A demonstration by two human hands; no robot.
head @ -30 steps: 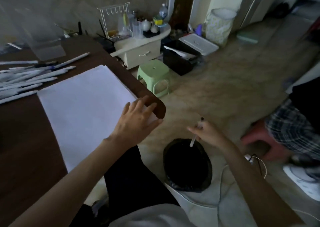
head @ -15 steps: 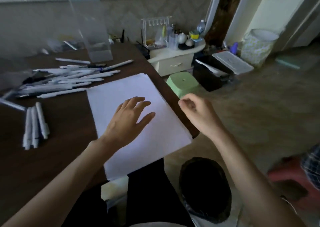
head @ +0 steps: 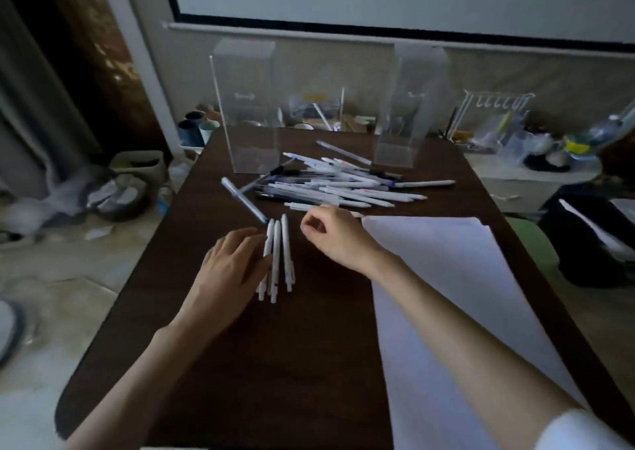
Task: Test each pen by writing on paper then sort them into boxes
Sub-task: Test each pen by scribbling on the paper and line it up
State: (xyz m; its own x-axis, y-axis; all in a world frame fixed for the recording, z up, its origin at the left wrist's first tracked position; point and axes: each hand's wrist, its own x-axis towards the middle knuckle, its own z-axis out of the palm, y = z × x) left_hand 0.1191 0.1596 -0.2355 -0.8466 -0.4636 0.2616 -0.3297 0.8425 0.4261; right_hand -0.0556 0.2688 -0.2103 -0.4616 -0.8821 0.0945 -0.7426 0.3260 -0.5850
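A heap of white pens (head: 347, 183) lies at the far middle of the dark table (head: 240, 363). Three white pens (head: 280, 257) lie side by side nearer me, and a capped pen (head: 242, 199) lies slanted just beyond them. My left hand (head: 230, 271) lies flat on the table with straight fingers, its fingertips against the three pens. My right hand (head: 330, 236) hovers to their right with curled fingers and holds nothing. White paper (head: 457, 312) covers the table's right side. Two clear boxes stand at the back: one left (head: 249, 113), one right (head: 409, 106).
Clutter of cups and small items sits behind the table between the boxes. A white cabinet (head: 522, 178) with bottles and a rack stands to the right, with a black bin (head: 591, 236) near it. Bags and rubbish lie on the floor at left.
The pen my right hand held over the black floor bin is gone from it. My view swung left onto the table. Both hands moved off the paper toward the three pens.
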